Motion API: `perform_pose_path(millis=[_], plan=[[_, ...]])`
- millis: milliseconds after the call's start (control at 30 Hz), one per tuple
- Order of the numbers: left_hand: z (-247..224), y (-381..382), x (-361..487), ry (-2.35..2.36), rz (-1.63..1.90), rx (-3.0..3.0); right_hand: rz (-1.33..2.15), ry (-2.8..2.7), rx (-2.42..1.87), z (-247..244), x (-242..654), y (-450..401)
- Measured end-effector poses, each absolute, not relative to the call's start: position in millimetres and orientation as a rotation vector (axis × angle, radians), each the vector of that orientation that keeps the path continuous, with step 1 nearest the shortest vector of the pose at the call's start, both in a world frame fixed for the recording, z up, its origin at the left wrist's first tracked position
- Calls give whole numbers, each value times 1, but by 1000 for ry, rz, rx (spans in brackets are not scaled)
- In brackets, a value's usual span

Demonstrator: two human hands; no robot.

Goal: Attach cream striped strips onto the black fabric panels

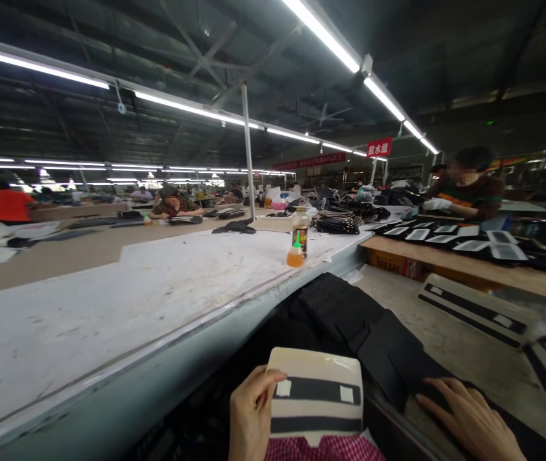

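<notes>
**Cream panel held at the lap, black pieces pressed flat**

Nearest the camera, a cream panel [315, 397] was held upright at the lap by the left hand [250, 416], over a patch of red-checked cloth [323, 449]. The fingers were closed on its left edge, thumb laid over the front face, so that the striped side was kept turned toward the eyes, probably for inspection. The right hand [470, 419] was laid flat, fingers spread and gripping nothing, on the near end of a row of black pieces [369, 326]; by that pressure the overlapped stack seemed to be kept from sliding.

The panel was seen to be roughly square with rounded upper corners and a notched lower edge. Two black bands were run across it, and the upper band was marked by two small pale squares near its ends.

Beyond, a long white worktable [157, 288] was set along the left, with an orange-bottomed glue bottle [295, 253] and a taller bottle [300, 230] stood near its far edge. Similar striped pieces [475, 307] were laid out to the right, and a co-worker [465, 189] was seated at a further bench.
</notes>
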State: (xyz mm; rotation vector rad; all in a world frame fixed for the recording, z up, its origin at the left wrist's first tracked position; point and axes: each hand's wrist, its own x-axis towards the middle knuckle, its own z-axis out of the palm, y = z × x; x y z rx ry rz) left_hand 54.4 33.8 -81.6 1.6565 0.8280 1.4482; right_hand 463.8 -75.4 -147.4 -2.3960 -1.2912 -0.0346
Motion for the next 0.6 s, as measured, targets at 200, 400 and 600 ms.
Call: perform_pose_path(millis=[200, 400, 600], plan=[[-91, 40, 60, 855, 1610, 1832, -39, -1395, -2562, -135, 451, -73], [-95, 49, 58, 827, 1754, 2046, -61, -1457, -2614, -121, 439, -78], [-91, 45, 63, 789, 1815, 2145, -183, -1493, -2645, -121, 415, -72]])
